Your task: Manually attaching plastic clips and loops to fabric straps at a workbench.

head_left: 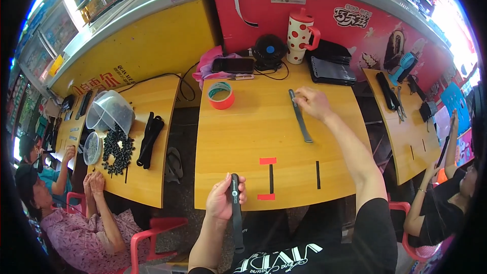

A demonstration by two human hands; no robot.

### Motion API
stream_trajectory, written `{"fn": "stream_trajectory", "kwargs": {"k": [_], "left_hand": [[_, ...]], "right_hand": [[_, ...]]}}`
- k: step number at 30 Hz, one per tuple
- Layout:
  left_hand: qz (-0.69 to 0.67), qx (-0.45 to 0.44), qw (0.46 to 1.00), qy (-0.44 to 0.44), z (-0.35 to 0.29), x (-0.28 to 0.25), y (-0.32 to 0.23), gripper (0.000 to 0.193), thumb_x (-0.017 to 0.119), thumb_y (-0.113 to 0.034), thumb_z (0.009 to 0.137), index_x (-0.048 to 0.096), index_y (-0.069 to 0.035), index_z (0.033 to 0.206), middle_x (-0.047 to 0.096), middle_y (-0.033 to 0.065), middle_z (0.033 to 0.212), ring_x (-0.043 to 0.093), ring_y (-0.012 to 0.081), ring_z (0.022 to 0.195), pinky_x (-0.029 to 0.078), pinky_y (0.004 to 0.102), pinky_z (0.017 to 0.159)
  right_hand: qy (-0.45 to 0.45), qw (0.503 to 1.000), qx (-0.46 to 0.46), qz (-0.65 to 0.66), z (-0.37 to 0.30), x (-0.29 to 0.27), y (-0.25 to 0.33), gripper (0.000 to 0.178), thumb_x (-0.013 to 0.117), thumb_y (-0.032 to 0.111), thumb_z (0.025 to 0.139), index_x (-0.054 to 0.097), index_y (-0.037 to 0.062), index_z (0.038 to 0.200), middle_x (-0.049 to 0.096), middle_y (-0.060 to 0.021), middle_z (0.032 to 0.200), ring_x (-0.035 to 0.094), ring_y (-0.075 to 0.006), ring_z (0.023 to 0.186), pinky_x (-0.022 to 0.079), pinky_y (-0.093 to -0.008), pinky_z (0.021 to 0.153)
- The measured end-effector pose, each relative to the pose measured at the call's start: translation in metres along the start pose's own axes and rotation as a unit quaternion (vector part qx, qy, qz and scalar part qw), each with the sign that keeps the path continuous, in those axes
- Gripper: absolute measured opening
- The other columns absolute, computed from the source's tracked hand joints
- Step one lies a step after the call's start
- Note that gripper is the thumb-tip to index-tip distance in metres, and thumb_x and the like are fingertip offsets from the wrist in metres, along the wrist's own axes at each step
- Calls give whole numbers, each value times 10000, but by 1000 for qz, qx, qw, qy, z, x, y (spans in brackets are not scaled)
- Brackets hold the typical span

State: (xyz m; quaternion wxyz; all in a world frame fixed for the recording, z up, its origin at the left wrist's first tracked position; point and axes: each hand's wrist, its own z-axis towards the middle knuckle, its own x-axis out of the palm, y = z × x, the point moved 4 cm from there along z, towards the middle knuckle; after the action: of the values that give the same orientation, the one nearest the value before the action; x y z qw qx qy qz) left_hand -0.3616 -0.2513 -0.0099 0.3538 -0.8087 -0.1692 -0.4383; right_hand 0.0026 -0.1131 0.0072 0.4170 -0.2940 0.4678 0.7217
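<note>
My left hand [221, 198], at the table's near edge, is closed around a flat dark strap [236, 218] with a small round pale mark; its tail hangs below the hand. A second dark strap [301, 124] lies slanted on the table. My right hand [312, 103] has its fingers bent and drawn together at that strap's far end. In front of me, a black strip [271, 178] sits on the wooden table [233, 142] between two red tape pieces. Another black strip [318, 175] is to its right.
A red tape roll [221, 96], a phone [232, 65], a small black fan [269, 52], a spotted tumbler [300, 35] and stacked black sheets [332, 68] line the far side. People sit at side tables; the left one holds a black-parts pile [118, 155] and a tipped tub [111, 111].
</note>
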Motion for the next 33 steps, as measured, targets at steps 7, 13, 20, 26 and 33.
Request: {"fn": "stream_trajectory", "kwargs": {"k": [7,13,20,26,33], "left_hand": [[33,1,999,29,-6,49,32,391,424,-293,1037,576,63,1090,593,89,815,564,172,639,502,295,594],[48,14,996,80,-24,65,60,400,408,-302,1041,577,56,1101,596,87,819,576,171,650,504,281,598],[113,-27,991,72,-22,76,96,437,376,-323,1047,586,59,1085,595,99,802,576,187,600,483,296,537],[151,-1,985,81,-26,84,106,397,401,-293,1044,607,45,1077,622,87,795,609,155,599,506,254,532],[151,-8,986,68,-30,85,107,388,403,-287,1045,611,38,1081,625,83,791,611,149,596,506,251,534]], "right_hand": [[-9,999,34,-5,-29,-27,25,179,651,217,866,646,65,962,676,-126,897,645,-344,823,510,-412,677],[13,957,-33,287,-149,-82,191,84,644,7,848,662,5,931,637,-144,755,637,-240,650,474,-314,567],[-79,992,-7,103,-241,-89,221,164,698,51,768,673,75,929,582,-75,702,618,-246,609,463,-346,495],[-96,995,-9,40,-249,-93,215,198,708,43,744,679,73,938,575,-61,702,617,-229,602,457,-327,489],[-94,994,-10,46,-252,-89,215,197,707,43,742,684,83,934,572,-59,701,613,-223,595,455,-322,485]]}}
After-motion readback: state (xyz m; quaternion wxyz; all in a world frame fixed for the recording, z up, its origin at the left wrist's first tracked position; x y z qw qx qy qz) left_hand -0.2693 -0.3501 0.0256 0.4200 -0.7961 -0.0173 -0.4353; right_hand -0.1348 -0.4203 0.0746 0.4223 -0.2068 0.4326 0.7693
